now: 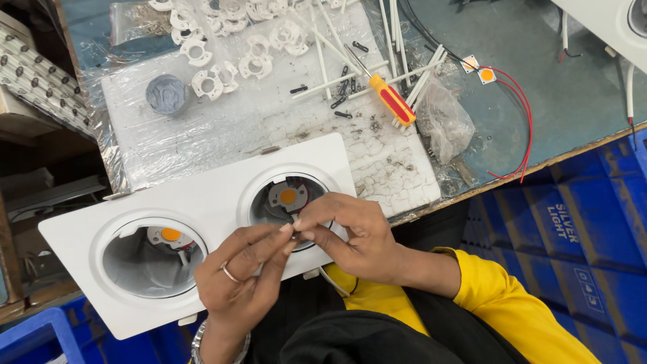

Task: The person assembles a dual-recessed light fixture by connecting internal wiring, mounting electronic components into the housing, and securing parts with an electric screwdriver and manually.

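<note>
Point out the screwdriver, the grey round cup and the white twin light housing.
screwdriver (395, 102), head view, on its yellow and red handle.
grey round cup (166, 94), head view, on its round top face.
white twin light housing (212, 194), head view, on the flat face between the two openings.

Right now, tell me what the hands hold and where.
Both hands, left hand and right hand, pinch something tiny at their fingertips; what it is cannot be told.

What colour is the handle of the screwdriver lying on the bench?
The screwdriver handle is orange-yellow with a red inset panel, seen clearly in the head view.
</note>
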